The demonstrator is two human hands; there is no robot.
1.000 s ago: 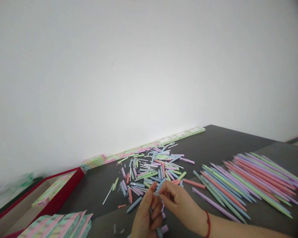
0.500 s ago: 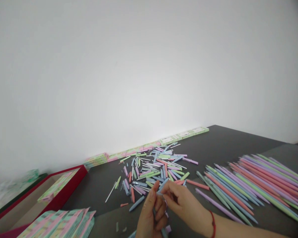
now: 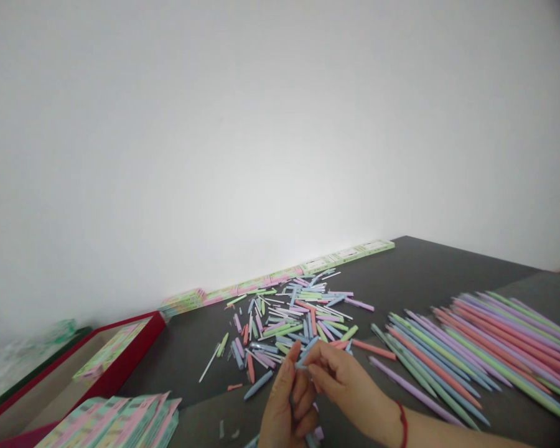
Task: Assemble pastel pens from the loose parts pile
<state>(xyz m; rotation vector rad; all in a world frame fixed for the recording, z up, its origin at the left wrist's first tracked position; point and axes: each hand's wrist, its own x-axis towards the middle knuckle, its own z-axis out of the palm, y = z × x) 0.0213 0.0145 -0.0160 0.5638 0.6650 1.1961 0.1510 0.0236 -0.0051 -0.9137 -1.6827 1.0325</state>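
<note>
My left hand [image 3: 288, 398] and my right hand [image 3: 343, 379] meet low in the view, pinching a slim pale blue pen part [image 3: 305, 353] between their fingertips. The left hand's curled fingers partly hide the lower end of that part. A loose heap of pastel pen barrels and caps [image 3: 280, 326] lies just beyond my fingers on the dark table [image 3: 415, 267]. To the right, long assembled pastel pens [image 3: 476, 358] lie in a fanned row, close to my right hand. A red string [image 3: 404, 424] circles my right wrist.
A red-rimmed tray [image 3: 121, 348] holding printed packaging stands at the left. Stacked printed pastel cards [image 3: 116, 423] lie at the bottom left. A row of green and pink boxes [image 3: 280, 280] lines the wall along the table's far edge.
The whole scene has drifted slightly right in view as my head moved. My fingers have shifted their pinch on the pale blue part, and both hands remain together.
</note>
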